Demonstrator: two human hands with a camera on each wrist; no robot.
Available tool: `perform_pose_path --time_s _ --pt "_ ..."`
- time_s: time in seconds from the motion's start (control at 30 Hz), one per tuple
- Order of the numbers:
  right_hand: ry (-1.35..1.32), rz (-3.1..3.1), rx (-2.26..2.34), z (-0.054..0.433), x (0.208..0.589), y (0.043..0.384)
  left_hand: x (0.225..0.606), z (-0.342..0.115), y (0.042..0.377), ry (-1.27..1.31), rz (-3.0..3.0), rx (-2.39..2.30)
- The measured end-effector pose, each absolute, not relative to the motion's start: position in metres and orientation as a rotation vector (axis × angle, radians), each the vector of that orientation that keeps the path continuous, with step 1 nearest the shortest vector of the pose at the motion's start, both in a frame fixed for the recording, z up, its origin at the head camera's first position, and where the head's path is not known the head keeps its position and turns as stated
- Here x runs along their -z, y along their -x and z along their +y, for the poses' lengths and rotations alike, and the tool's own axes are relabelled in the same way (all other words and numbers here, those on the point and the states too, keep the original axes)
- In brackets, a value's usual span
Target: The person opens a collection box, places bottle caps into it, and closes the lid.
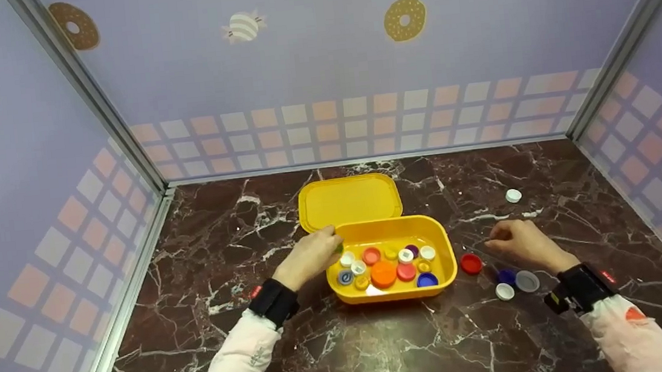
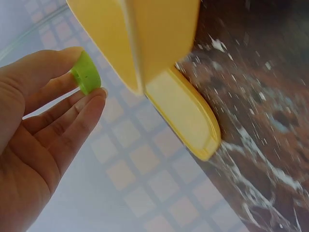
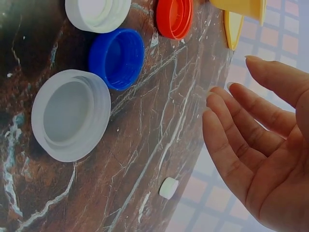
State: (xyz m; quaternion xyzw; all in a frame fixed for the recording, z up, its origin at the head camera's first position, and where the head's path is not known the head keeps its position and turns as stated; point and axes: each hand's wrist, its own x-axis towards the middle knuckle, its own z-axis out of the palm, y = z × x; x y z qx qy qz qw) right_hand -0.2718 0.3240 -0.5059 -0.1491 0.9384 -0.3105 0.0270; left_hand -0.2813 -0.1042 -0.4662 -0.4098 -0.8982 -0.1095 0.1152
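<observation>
My left hand [image 1: 311, 256] pinches a green bottle cap [image 2: 87, 73] between thumb and fingertips, at the left rim of a yellow box [image 1: 394, 296]. Inside the box lie several bottle caps, among them an orange cap [image 1: 384, 274], a dark blue cap [image 1: 427, 280] and white ones. My right hand [image 1: 526, 244] hovers over the table to the right of the box, fingers relaxed and holding nothing. Around it on the table are a red cap [image 1: 471, 263], a blue cap [image 3: 116, 59], a translucent grey cap [image 3: 71, 115] and a white cap [image 1: 504, 291].
The yellow lid [image 1: 349, 201] lies flat behind the box, touching or overlapping its back edge in the head view. A small white cap [image 1: 513, 196] sits farther back on the right of the dark marbled table [image 1: 250, 352]. Patterned panels [image 1: 319, 59] enclose the back and sides.
</observation>
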Motion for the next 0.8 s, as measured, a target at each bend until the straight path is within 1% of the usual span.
perform_pose_path --time_s 0.4,0.8 --pt "0.451 2.891 0.932 0.326 0.507 0.271 0.484 -0.078 0.278 1.297 -2.812 -0.002" --pt "0.475 2.901 0.905 0.326 0.511 0.271 0.495 -0.074 0.275 1.287 -2.957 0.042"
